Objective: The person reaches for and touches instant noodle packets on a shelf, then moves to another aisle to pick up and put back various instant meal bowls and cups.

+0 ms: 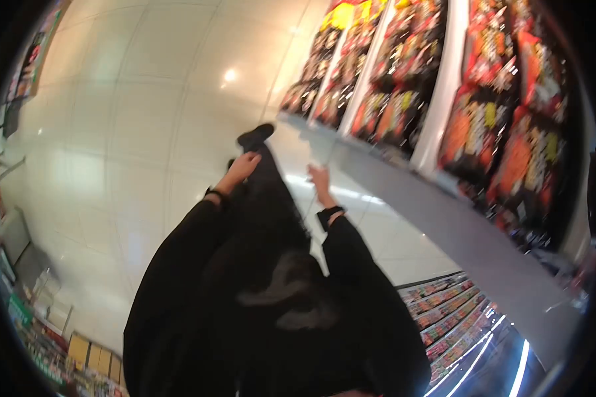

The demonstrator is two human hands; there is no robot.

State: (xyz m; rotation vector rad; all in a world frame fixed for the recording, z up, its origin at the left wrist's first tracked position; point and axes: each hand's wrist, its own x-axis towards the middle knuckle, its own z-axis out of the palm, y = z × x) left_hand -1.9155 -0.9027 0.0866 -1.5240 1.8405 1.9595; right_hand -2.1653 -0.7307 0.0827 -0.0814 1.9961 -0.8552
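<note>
The dark, glossy packets with red and orange printing (473, 132) stand in crowded rows on the right, running from the near right to the far side, the closest things for sale to the hands. White shelf edges (440, 106) divide the rows, and a grey base panel (417, 198) runs below them. The right hand (320, 184) is just left of that panel, apart from the packets, its grip loose, fingers parted and nothing visible in it. The left hand (246, 165) is farther left, in front of the dark trousers (268, 198); its fingers curl, and blur hides whether that grip is clenched or holds something small. The shoe (256, 135) shows just beyond, on the pale shiny floor (146, 99). A second stocked display (444, 311) fills the near right. Likely hazards: the wide black sleeve (354, 255) or wristband (330, 216) could snag a shelf edge, tight packing could topple neighbouring packets if bumped, and the polished floor could cause a slip.
</note>
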